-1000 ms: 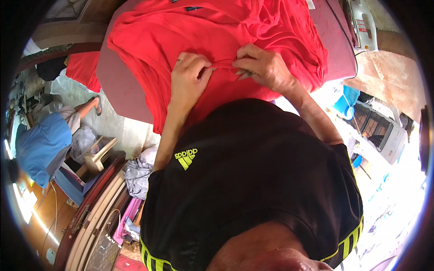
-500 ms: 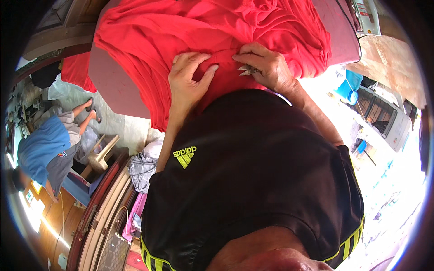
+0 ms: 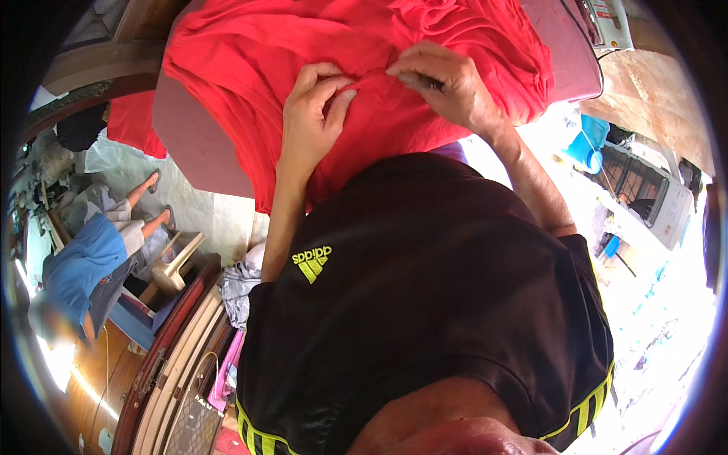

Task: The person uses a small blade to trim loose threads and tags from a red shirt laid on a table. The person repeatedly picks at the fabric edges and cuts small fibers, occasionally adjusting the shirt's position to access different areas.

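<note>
Hands (image 3: 379, 95) on crosswise red garment (image 3: 250, 53)

red garment (image 3: 425, 45) spread rumpled over padded board, fold pinched

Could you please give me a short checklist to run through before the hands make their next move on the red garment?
1. Left hand on the red garment: ok, its fingers pinch a fold near the middle.
2. Right hand on the cloth: ok, fingertips press the same ridge, close beside the left.
3. Garment supported: ok, it lies on the padded board, with one edge hanging over the near side.
4. Cloth flat: not ok, wrinkles bunch at the far right.
5. Iron out of the way: ok, it sits at the board's far corner, apart from both hands.
6. Iron hot or off: cannot tell.
</note>
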A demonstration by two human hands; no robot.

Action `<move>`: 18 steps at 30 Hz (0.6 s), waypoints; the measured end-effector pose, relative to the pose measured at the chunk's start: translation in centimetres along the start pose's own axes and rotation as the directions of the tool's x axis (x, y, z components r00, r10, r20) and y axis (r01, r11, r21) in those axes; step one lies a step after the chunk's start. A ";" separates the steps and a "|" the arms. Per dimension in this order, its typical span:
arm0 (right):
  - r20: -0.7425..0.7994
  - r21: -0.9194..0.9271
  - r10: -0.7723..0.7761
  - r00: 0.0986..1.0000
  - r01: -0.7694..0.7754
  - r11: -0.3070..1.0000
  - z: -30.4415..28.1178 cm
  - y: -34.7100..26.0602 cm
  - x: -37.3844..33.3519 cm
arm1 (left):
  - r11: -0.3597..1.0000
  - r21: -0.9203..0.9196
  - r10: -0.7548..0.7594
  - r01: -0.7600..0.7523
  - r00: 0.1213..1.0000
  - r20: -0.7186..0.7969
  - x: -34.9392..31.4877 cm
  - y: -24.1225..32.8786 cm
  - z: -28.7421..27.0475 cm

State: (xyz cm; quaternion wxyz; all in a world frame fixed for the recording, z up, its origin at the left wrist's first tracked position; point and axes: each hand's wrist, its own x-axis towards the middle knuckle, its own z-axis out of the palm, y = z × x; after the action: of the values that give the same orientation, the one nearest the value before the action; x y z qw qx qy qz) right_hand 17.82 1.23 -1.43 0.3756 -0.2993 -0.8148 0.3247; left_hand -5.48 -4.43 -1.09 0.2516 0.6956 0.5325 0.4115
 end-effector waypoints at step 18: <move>-0.067 0.611 0.373 0.926 -0.257 0.749 4.8 -0.4 3.0 | 0.695 -0.564 -0.392 0.446 0.893 0.221 2.1 0.4 -0.6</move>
State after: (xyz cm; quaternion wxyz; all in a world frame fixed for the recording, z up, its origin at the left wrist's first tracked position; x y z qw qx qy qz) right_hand 12.20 1.71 -2.26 0.4631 -0.3295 -0.5718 0.5916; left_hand -5.62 -2.55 0.19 0.5680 0.4558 0.5071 0.4609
